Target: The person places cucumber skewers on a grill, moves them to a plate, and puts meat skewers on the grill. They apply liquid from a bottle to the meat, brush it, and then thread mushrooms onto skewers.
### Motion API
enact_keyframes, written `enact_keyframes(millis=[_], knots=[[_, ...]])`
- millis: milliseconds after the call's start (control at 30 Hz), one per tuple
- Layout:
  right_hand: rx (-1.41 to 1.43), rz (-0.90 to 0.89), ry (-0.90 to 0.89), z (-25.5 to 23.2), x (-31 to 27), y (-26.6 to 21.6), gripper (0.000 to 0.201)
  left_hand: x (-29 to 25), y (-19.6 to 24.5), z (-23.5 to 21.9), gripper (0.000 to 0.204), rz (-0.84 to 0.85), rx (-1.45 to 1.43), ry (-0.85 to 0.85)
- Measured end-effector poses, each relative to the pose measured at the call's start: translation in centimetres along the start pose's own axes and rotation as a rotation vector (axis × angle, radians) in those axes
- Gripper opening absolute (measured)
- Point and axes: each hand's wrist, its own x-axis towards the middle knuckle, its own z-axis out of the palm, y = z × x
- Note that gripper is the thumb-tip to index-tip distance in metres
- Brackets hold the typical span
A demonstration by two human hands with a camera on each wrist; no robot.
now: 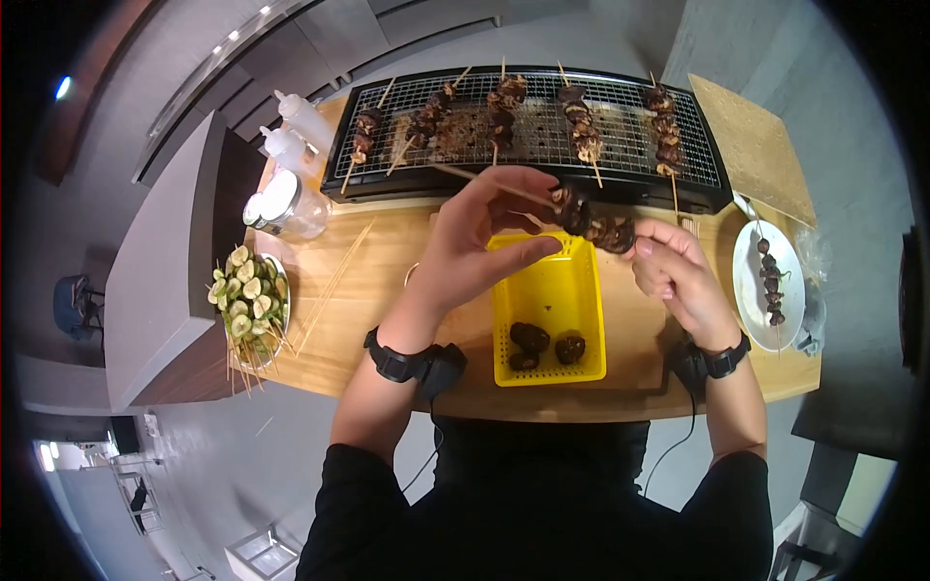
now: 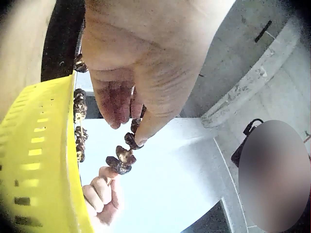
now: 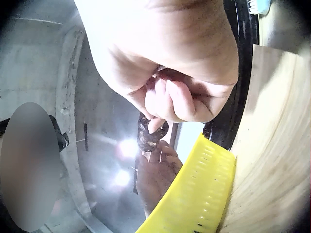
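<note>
A skewer of dark, glossy mushroom-like pieces (image 1: 593, 225) is held up over the yellow basket. My right hand (image 1: 683, 271) grips its lower end, fingers curled tightly with the thumb against them. My left hand (image 1: 475, 237) is around the upper end, thumb spread away from the loosely bent fingers, and the bare stick passes through that gap. In the left wrist view, the left thumb overlaps the upper dark pieces (image 2: 132, 141). In the right wrist view, the curled right fingers (image 3: 170, 102) hide the stick's end. Several loose dark pieces (image 1: 530, 338) lie in the yellow basket (image 1: 550, 378).
Behind the hands stands a black grill (image 1: 533, 184) bearing several loaded skewers. An oval white plate (image 1: 790, 310) at right holds one skewer. At left are a plate of skewered green slices (image 1: 254, 290), loose bamboo sticks (image 1: 334, 276), a jar (image 1: 300, 208) and white squeeze bottles (image 1: 305, 116).
</note>
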Motion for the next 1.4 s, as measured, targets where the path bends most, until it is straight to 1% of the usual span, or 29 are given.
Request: enact_keyframes(millis=[33, 133, 167, 267, 300, 400, 500, 600, 700, 900, 1000, 1100, 1200, 1300, 1400], knots=[[0.032, -0.01, 0.0, -0.1, 0.0, -0.1, 0.018, 0.0, 0.1, 0.2, 0.051, 0.0, 0.003, -0.011], [0.129, -0.032, -0.013, -0.2, 0.1, -0.2, 0.018, -0.3, 1.2, 1.3, 0.051, -0.112, -0.037, -0.011], [0.142, -0.031, -0.012, -0.4, 0.0, -0.2, 0.017, -0.6, 1.1, 1.8, 0.042, -0.107, -0.019, 0.001], [0.161, -0.037, -0.008, -0.3, 0.0, -0.3, 0.017, -1.1, 2.2, 1.9, 0.032, -0.133, 0.424, -0.248], [0.168, -0.042, -0.012, -0.4, 0.0, -0.2, 0.017, -1.3, 1.9, 2.2, 0.027, -0.161, 0.479, -0.313], [0.175, -0.052, -0.018, -0.7, 0.1, -0.2, 0.017, -1.6, 1.8, 2.8, 0.028, -0.211, 0.648, -0.562], [0.179, -0.053, -0.015, -0.7, 0.1, -0.2, 0.018, -2.0, 0.9, 3.1, 0.028, -0.113, 0.78, -0.661], [0.17, -0.05, -0.018, -0.6, 0.1, -0.2, 0.018, -1.8, 1.5, 3.1, 0.029, -0.13, 0.881, -0.753], [0.161, -0.055, -0.018, -0.7, 0.2, -0.2, 0.018, -2.0, 1.2, 3.0, 0.029, -0.076, 0.865, -0.761], [0.181, -0.063, 0.001, -0.9, 0.3, -0.1, 0.016, -2.1, 0.8, 3.0, 0.029, -0.056, 0.847, -0.773], [0.179, -0.061, 0.001, -0.9, 0.3, -0.1, 0.016, -2.1, 1.0, 3.0, 0.03, -0.074, 0.868, -0.78], [0.184, -0.062, -0.004, -0.9, 0.2, -0.1, 0.016, -2.0, 1.4, 2.8, 0.033, -0.118, 0.758, -0.724], [0.195, -0.068, -0.007, -0.9, 0.2, -0.2, 0.016, -1.9, 1.2, 2.3, 0.039, -0.022, 0.547, -0.559], [0.209, -0.077, -0.008, -0.8, 0.1, -0.3, 0.016, -1.2, 2.3, 2.4, 0.045, 0.051, 0.551, -0.359], [0.221, -0.084, -0.019, -0.7, 0.1, -0.4, 0.016, -0.5, 2.4, 1.6, 0.048, 0.204, 0.481, -0.19]])
